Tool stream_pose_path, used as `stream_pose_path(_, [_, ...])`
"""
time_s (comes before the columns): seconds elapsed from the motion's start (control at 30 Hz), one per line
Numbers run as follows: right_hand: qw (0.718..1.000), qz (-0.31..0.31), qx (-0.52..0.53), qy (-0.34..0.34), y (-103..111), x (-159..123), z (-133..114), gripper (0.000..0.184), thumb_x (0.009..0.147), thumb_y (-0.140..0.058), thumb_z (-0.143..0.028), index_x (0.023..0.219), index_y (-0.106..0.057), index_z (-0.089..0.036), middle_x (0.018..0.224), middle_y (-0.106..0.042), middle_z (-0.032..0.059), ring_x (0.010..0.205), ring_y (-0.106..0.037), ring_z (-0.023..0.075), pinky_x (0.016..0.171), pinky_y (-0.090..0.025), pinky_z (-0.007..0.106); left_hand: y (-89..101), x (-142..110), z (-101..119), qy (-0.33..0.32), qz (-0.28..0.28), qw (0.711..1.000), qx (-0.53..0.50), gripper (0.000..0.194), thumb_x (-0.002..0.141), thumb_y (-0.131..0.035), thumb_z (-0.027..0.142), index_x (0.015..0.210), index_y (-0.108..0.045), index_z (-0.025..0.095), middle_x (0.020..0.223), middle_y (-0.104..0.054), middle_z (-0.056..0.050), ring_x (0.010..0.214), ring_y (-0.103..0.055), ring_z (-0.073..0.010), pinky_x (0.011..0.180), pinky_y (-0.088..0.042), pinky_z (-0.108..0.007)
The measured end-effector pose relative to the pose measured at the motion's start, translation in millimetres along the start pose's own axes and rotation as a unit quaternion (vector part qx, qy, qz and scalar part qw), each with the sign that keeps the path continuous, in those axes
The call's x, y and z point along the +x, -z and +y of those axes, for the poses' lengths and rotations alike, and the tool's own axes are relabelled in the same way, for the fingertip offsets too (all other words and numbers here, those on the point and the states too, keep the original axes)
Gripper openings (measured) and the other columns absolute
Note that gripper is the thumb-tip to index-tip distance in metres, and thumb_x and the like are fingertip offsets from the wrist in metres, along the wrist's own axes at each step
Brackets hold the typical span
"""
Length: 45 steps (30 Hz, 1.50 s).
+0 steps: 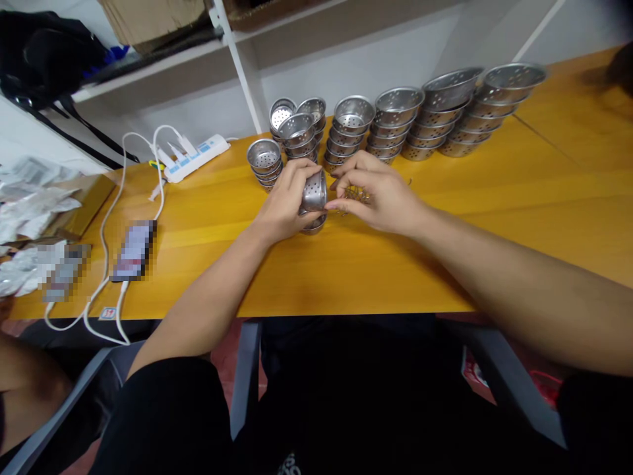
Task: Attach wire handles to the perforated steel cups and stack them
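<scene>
My left hand (287, 201) is wrapped round a small perforated metal cup (315, 191), tipped on its side with its rim facing right. Beneath it, another metal cup (315, 224) shows in part, close to the tabletop. My right hand (373, 194) is at the rim of the held cup, thumb and fingers drawn together; whatever is between them is too small to make out. Behind and under the right hand lie thin brassy wire pieces (357, 194), partly hidden by it.
Stacked perforated cups (264, 156) and larger perforated bowls (452, 89) line the back of the wooden table (356, 277). At left are a white power strip (198, 158), cables and a phone (134, 251). Plastic bags (32, 198) lie far left, where another person's arm (30, 376) shows.
</scene>
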State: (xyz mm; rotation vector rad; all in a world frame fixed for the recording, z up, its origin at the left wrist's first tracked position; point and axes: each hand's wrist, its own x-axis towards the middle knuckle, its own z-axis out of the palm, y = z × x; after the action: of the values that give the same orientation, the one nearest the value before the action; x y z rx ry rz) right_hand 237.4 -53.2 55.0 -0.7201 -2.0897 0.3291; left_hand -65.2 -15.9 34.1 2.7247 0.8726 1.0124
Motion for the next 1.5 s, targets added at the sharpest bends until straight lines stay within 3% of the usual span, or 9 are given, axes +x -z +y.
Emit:
stream_pose_path(0.13, [1.0, 0.02, -0.003, -0.024, 8.4, 1.1, 4.4, 0.048, 0.113, -0.092, -0.083, 0.117, -0.087, -0.035, 0.14, -0.085, 0.0163, 0.146, -0.079, 0.052, 0.13, -0.065, 0.078, 8.7, -2.4, 2.0, 0.003, 0.005, 1.0, 0.012, 0.1, 0.109, -0.098, 0.079, 0.186, -0.052, 0.036, 0.18, -0.064, -0.021, 0.178, -0.066, -0.0515, 0.155, -0.053, -0.077])
stream_pose_path(0.27, [0.997, 0.027, -0.031, -0.058, 22.5, 0.9, 19.6, 0.043, 0.118, -0.085, -0.081, 0.126, -0.087, -0.038, 0.147, -0.083, 0.0185, 0.153, -0.074, 0.0521, 0.135, -0.062, 0.078, 18.1, -2.1, -15.4, 0.012, 0.04, 0.999, -0.006, 0.115, 0.102, -0.095, 0.096, 0.189, -0.049, 0.038, 0.183, -0.064, -0.019, 0.181, -0.062, -0.0537, 0.161, -0.047, -0.077])
stream_pose_path(0.47, [0.987, -0.103, -0.075, -0.103, 30.5, -3.7, 54.8, 0.05, 0.114, -0.088, -0.08, 0.113, -0.085, -0.03, 0.135, -0.081, 0.0184, 0.132, -0.081, 0.0477, 0.125, -0.066, 0.071, 46.8, -3.4, -55.1, 0.113, 0.2, 0.972, -0.06, 0.129, 0.094, -0.084, 0.114, 0.193, -0.04, 0.043, 0.193, -0.054, -0.016, 0.196, -0.043, -0.0533, 0.171, -0.027, -0.076])
stream_pose_path(0.6, [0.979, -0.132, -0.098, -0.12, 23.3, -5.2, 61.9, 0.045, 0.114, -0.089, -0.075, 0.112, -0.084, -0.03, 0.13, -0.08, 0.0171, 0.129, -0.081, 0.046, 0.123, -0.066, 0.067, 57.3, -4.5, -76.3, 0.182, 0.25, 0.948, -0.079, 0.134, 0.088, -0.087, 0.118, 0.19, -0.044, 0.042, 0.198, -0.051, -0.015, 0.201, -0.038, -0.0496, 0.173, -0.024, -0.07])
stream_pose_path(0.77, [0.979, -0.144, -0.08, -0.122, 19.1, -5.9, 58.4, 0.047, 0.114, -0.088, -0.077, 0.109, -0.082, -0.031, 0.13, -0.079, 0.0175, 0.124, -0.081, 0.0446, 0.12, -0.067, 0.066, 47.5, -1.3, -105.5, 0.193, 0.246, 0.946, -0.081, 0.133, 0.089, -0.085, 0.119, 0.19, -0.049, 0.04, 0.199, -0.056, -0.014, 0.2, -0.043, -0.0471, 0.172, -0.029, -0.067])
stream_pose_path(0.9, [0.977, -0.148, -0.074, -0.137, 19.5, -6.0, 57.5, 0.049, 0.112, -0.088, -0.08, 0.107, -0.081, -0.032, 0.129, -0.079, 0.0171, 0.123, -0.082, 0.0449, 0.119, -0.068, 0.068, 38.5, 1.1, -117.2, 0.201, 0.234, 0.947, -0.086, 0.137, 0.089, -0.087, 0.117, 0.194, -0.047, 0.038, 0.208, -0.05, -0.015, 0.203, -0.04, -0.0451, 0.173, -0.025, -0.064])
stream_pose_path(1.13, [0.976, -0.157, -0.064, -0.138, 20.9, -4.7, 53.0, 0.045, 0.111, -0.089, -0.076, 0.106, -0.08, -0.032, 0.13, -0.078, 0.0172, 0.125, -0.081, 0.0453, 0.122, -0.067, 0.069, 39.1, 1.6, -118.7, 0.206, 0.193, 0.957, -0.072, 0.13, 0.096, -0.085, 0.112, 0.195, -0.048, 0.037, 0.206, -0.053, -0.017, 0.201, -0.043, -0.045, 0.172, -0.027, -0.067])
stream_pose_path(1.3, [0.975, -0.163, -0.063, -0.14, 21.1, -4.4, 50.5, 0.045, 0.112, -0.088, -0.077, 0.106, -0.081, -0.032, 0.129, -0.079, 0.0173, 0.128, -0.081, 0.0459, 0.123, -0.067, 0.069, 37.0, 0.0, -118.1, 0.196, 0.188, 0.961, -0.061, 0.144, 0.087, -0.095, 0.111, 0.198, -0.041, 0.036, 0.212, -0.043, -0.018, 0.206, -0.034, -0.0456, 0.174, -0.024, -0.064])
stream_pose_path(1.5, [0.976, -0.161, -0.064, -0.135, 18.7, -5.5, 51.9, 0.052, 0.11, -0.087, -0.086, 0.104, -0.081, -0.034, 0.127, -0.08, 0.0154, 0.121, -0.083, 0.0437, 0.118, -0.071, 0.071, 37.0, -0.5, -110.9, 0.186, 0.172, 0.964, -0.079, 0.132, 0.095, -0.088, 0.109, 0.195, -0.043, 0.034, 0.207, -0.05, -0.021, 0.2, -0.045, -0.0469, 0.174, -0.023, -0.066])
